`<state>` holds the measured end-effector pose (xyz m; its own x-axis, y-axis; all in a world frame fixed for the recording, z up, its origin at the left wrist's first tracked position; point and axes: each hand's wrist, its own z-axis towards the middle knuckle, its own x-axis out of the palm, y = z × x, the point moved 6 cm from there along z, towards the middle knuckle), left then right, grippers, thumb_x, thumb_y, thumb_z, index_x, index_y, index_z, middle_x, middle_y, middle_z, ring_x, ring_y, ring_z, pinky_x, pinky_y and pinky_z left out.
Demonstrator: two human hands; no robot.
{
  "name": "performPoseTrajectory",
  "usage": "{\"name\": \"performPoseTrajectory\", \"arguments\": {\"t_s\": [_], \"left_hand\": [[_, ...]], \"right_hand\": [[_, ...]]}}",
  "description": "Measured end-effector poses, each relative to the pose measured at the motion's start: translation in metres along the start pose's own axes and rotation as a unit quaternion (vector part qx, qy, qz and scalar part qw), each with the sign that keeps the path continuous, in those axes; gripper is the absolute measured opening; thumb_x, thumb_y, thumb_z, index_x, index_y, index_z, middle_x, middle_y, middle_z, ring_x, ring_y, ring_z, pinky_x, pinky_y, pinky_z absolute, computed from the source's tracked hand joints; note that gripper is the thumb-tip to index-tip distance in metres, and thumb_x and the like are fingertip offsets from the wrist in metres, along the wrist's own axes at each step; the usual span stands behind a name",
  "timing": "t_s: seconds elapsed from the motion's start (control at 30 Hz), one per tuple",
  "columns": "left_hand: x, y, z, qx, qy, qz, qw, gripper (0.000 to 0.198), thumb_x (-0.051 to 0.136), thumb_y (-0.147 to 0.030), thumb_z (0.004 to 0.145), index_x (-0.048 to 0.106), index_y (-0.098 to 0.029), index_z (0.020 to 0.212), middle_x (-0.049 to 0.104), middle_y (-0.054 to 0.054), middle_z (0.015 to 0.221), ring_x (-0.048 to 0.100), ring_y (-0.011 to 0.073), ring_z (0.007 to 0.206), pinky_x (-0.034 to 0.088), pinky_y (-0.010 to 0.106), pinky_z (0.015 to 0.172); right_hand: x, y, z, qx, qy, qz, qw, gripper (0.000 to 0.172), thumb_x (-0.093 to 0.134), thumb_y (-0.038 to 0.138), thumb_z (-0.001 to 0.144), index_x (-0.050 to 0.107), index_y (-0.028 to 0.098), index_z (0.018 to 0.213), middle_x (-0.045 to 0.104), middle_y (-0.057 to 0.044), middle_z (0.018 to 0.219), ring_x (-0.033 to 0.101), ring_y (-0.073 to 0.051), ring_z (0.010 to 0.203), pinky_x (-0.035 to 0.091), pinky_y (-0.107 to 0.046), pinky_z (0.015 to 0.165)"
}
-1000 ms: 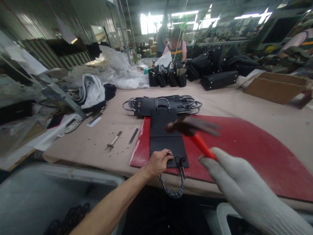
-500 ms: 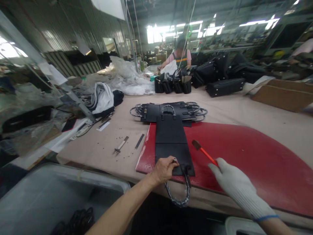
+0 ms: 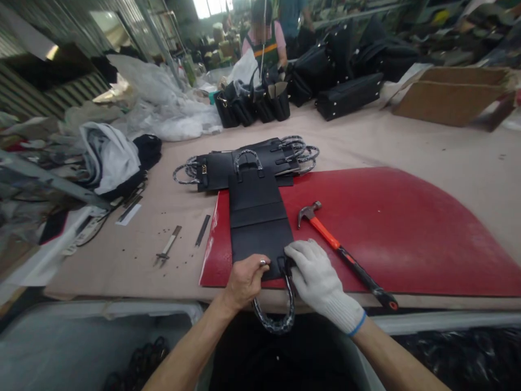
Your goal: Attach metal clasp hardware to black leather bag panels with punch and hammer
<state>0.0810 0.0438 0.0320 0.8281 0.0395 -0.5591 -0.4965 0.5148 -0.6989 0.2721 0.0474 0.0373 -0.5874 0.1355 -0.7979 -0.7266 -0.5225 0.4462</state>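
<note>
A black leather bag panel (image 3: 260, 193) lies lengthwise over the red board's left part, with a plastic-wrapped handle at each end. The near handle (image 3: 275, 326) hangs over the table's front edge. My bare left hand (image 3: 246, 279) is closed at the panel's near edge, a small silvery metal piece (image 3: 262, 263) showing at its fingertips. In a white glove, my right hand (image 3: 315, 274) grips the base of the near handle; its fingertips are partly hidden. Right of that hand, a claw hammer (image 3: 331, 239) with an orange and black grip rests on the red board (image 3: 391, 228).
More black panels with wrapped handles (image 3: 256, 149) lie stacked behind. Left are a metal tool (image 3: 167, 247), a dark strip (image 3: 202, 231) and tiny scattered bits. Small black bags (image 3: 252, 103), larger bags, a cardboard box (image 3: 448, 98) and another person (image 3: 264, 41) are farther back. Bins (image 3: 101, 326) stand below.
The hammer has left my right hand and now lies on the red board. My right hand has moved left to the near handle's base. The view has shifted right and down.
</note>
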Motion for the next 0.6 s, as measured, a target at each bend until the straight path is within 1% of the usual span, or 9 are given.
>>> {"name": "performPoseTrajectory", "arguments": {"t_s": [0.13,0.17,0.27,0.3,0.33,0.4,0.47,0.53,0.6], "left_hand": [[-0.003,0.004,-0.001,-0.057,-0.032,-0.009,0.998,0.017,0.053,-0.013,0.096,0.069,-0.018,0.097,0.079,0.005,0.090,0.076,0.0157,0.083,0.061,0.025,0.078],[-0.003,0.001,-0.002,-0.046,-0.034,-0.009,0.998,0.017,0.053,-0.012,0.096,0.069,-0.018,0.097,0.079,0.006,0.090,0.077,0.0160,0.083,0.062,0.025,0.078],[0.003,-0.024,-0.004,0.079,0.028,-0.018,0.996,0.022,0.050,-0.008,0.093,0.069,-0.018,0.096,0.079,0.008,0.094,0.077,0.0188,0.092,0.062,0.029,0.086],[0.002,-0.029,-0.004,0.095,0.035,-0.026,0.995,0.022,0.049,-0.008,0.093,0.069,-0.018,0.096,0.079,0.008,0.095,0.077,0.0192,0.094,0.062,0.030,0.087],[-0.003,-0.028,0.000,0.069,0.015,-0.034,0.997,0.022,0.048,-0.009,0.094,0.068,-0.018,0.096,0.078,0.008,0.094,0.076,0.0189,0.093,0.062,0.030,0.087],[-0.027,-0.006,0.009,-0.078,-0.101,-0.043,0.991,0.020,0.045,-0.016,0.098,0.066,-0.017,0.098,0.077,0.007,0.090,0.076,0.0167,0.085,0.061,0.027,0.078],[-0.058,0.026,0.014,-0.231,-0.207,-0.006,0.951,0.021,0.044,-0.023,0.101,0.064,-0.017,0.095,0.074,0.004,0.081,0.072,0.0151,0.073,0.058,0.024,0.070],[-0.087,0.056,0.019,-0.327,-0.205,0.102,0.917,0.020,0.048,-0.025,0.099,0.065,-0.018,0.089,0.071,0.004,0.076,0.069,0.0162,0.072,0.054,0.025,0.071],[-0.113,0.084,0.018,-0.403,-0.145,0.232,0.873,0.018,0.052,-0.023,0.096,0.067,-0.018,0.086,0.072,0.006,0.079,0.070,0.0202,0.081,0.051,0.029,0.077]], "right_hand": [[-0.003,-0.009,-0.006,0.039,-0.054,0.024,0.997,0.046,0.048,0.006,0.082,0.059,0.016,0.126,0.064,-0.012,0.123,0.055,-0.028,0.120,0.040,-0.053,0.113],[-0.003,-0.010,-0.005,0.039,-0.042,0.028,0.998,0.044,0.048,0.007,0.082,0.060,0.017,0.123,0.064,-0.012,0.121,0.056,-0.028,0.118,0.039,-0.054,0.114],[-0.001,-0.009,-0.002,0.025,0.001,0.028,0.999,0.038,0.048,0.008,0.082,0.064,0.019,0.115,0.065,-0.010,0.117,0.057,-0.028,0.112,0.037,-0.055,0.115],[-0.001,-0.008,-0.001,0.020,0.007,0.019,1.000,0.037,0.048,0.008,0.083,0.065,0.019,0.113,0.065,-0.010,0.116,0.058,-0.028,0.111,0.038,-0.056,0.114],[-0.001,-0.008,0.000,0.014,0.007,0.005,1.000,0.036,0.048,0.009,0.083,0.066,0.019,0.112,0.065,-0.010,0.115,0.058,-0.029,0.110,0.039,-0.056,0.113],[-0.001,-0.010,0.002,-0.003,-0.005,-0.026,1.000,0.034,0.048,0.011,0.084,0.065,0.019,0.111,0.065,-0.011,0.114,0.058,-0.030,0.108,0.041,-0.057,0.110],[0.002,-0.016,0.003,-0.030,-0.018,-0.045,0.998,0.031,0.048,0.015,0.085,0.065,0.019,0.110,0.066,-0.011,0.111,0.060,-0.031,0.103,0.044,-0.057,0.105],[0.006,-0.025,0.001,-0.054,-0.029,-0.052,0.997,0.029,0.047,0.019,0.087,0.066,0.018,0.109,0.066,-0.012,0.108,0.061,-0.032,0.098,0.047,-0.057,0.100],[0.011,-0.035,-0.003,-0.065,-0.040,-0.048,0.996,0.028,0.047,0.023,0.089,0.067,0.019,0.108,0.068,-0.013,0.107,0.063,-0.033,0.097,0.049,-0.058,0.096]]}}
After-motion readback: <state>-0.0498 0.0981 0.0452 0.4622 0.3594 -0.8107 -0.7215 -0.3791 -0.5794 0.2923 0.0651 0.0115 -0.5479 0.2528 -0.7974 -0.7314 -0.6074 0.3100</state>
